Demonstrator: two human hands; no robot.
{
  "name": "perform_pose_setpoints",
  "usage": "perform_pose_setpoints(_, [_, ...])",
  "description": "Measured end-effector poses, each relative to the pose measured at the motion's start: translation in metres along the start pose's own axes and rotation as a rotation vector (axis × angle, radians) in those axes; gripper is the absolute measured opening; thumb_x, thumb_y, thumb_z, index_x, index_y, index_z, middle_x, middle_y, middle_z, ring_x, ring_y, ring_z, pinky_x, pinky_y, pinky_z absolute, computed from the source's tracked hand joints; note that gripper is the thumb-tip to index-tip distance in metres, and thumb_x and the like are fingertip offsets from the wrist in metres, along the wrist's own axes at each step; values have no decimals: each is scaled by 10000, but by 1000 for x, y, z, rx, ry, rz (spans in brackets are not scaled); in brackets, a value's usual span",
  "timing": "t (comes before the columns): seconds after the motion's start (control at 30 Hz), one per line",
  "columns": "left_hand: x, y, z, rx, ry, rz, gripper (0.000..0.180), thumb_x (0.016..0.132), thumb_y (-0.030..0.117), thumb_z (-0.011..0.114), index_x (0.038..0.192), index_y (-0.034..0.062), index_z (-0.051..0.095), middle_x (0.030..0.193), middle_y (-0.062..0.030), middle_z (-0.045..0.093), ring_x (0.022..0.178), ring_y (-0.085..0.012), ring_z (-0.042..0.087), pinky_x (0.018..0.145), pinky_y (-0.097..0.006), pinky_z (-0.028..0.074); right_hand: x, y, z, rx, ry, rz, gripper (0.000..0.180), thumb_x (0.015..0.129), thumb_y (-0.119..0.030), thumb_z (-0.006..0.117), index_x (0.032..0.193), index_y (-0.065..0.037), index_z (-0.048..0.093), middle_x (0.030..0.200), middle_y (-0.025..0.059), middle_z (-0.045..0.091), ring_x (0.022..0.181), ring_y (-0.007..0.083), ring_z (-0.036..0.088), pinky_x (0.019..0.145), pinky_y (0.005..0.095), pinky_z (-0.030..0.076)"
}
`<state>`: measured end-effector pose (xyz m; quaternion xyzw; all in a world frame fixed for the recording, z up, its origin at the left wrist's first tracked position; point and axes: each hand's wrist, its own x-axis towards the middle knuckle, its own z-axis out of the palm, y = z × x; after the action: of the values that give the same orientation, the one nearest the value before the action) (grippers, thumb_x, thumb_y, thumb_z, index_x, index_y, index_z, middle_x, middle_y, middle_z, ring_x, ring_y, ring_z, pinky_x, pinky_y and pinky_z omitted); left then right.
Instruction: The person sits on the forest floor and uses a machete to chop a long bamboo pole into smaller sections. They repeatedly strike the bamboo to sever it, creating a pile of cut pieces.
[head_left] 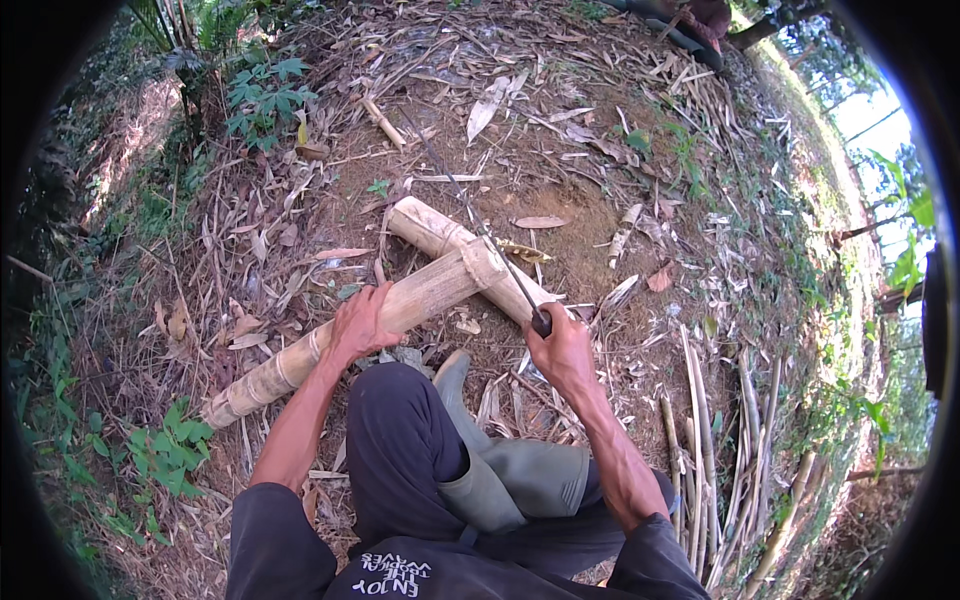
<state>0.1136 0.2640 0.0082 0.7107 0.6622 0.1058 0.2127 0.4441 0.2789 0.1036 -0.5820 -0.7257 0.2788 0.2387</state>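
Observation:
A thick bamboo pole (420, 298) slants from the lower left up to the middle, its far end resting across a shorter bamboo piece (432, 228) on the ground. My left hand (362, 322) grips the pole from above, around its middle. In my right hand (562, 350), closed around a dark handle, is a machete (508, 265). Its long thin blade, seen nearly edge-on, points up and to the left. It passes over the pole's far end; whether it touches the bamboo I cannot tell.
Beside my right arm lie several thin cut stalks (700, 450). Dry leaves cover the sloping ground, with green plants (170, 455) at the left. My knee (400, 420) and rubber boots (510, 480) are close below the pole. Another person (700, 25) is partly visible at the top right.

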Motion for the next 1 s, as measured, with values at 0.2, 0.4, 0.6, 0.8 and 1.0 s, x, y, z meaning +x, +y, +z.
perform_pose_setpoints(0.2, [7,-5,-6,-12,5,16,975,578,395,845,1410,80,446,1166,-169,569,1080,-368,577,926,-471,466,6,-7,4,70,216,-214,179,842,-71,701,943,3,574,675,184,661,598,289,691,523,368,542])
perform_pose_setpoints(0.4, [7,-8,-21,27,42,0,986,580,398,848,1420,91,434,1181,-169,569,1099,-372,572,938,-477,466,8,36,10,-288,-159,178,258,808,-107,673,992,53,587,739,262,674,681,363,706,639,479,565])
perform_pose_setpoints(0.6, [5,-12,-24,0,-14,-18,990,579,407,855,1418,92,435,1192,-171,566,1110,-366,571,942,-473,466,21,-81,-22,235,281,-248,200,845,-95,734,920,-2,574,641,148,622,554,228,651,506,321,485])
perform_pose_setpoints(0.8, [10,4,-11,1,-42,-3,996,572,402,863,1420,101,437,1196,-161,563,1106,-361,572,940,-468,468,6,72,7,-311,-36,97,204,836,-120,698,942,31,612,710,224,677,635,338,691,584,442,530])
perform_pose_setpoints(1.0, [-7,-7,-17,-4,1,-2,1000,565,395,867,1420,104,438,1192,-152,559,1104,-357,562,944,-471,462,7,-16,-24,42,-3,35,267,831,-127,720,1018,23,603,713,199,677,643,301,695,597,406,535])
